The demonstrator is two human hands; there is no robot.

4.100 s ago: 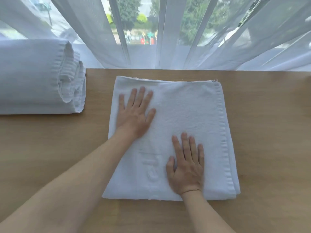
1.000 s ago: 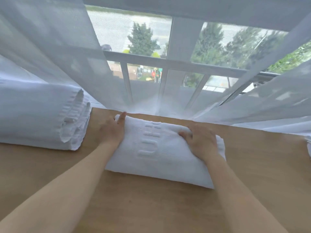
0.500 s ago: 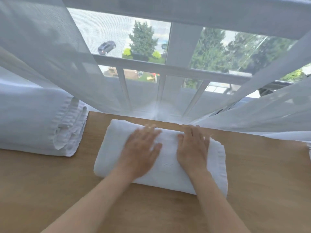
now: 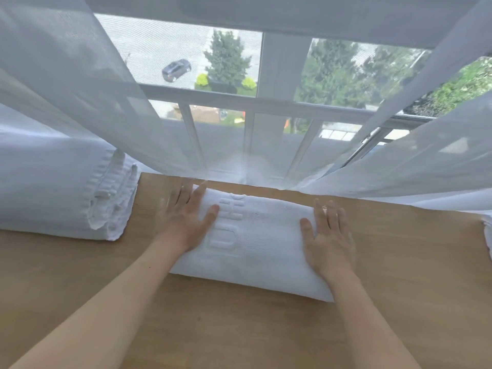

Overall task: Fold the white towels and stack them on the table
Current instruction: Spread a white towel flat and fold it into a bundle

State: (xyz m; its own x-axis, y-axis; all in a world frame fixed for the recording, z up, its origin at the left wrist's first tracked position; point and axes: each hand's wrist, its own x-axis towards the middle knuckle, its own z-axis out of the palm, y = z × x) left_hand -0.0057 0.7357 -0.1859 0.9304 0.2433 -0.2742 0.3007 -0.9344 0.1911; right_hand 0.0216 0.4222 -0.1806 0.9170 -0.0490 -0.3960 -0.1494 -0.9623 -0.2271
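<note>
Left hand (image 4: 186,222), right hand (image 4: 328,237) flat on folded towel (image 4: 255,249) ends

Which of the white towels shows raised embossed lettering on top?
The folded towel under both hands, mid-table. The bigger towel stack at the left shows only plain cloth and hemmed edges.

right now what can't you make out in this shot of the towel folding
- Stack of folded towels, head view: left part cut off by the frame edge, so the count is unclear.
- White object at the right edge: mostly out of frame, unidentifiable.
- Embossed lettering on the folded towel: partly under the left hand, unreadable.
- Left hand's fingers: motion-blurred.
- Towel's right end: covered by the right hand.
</note>
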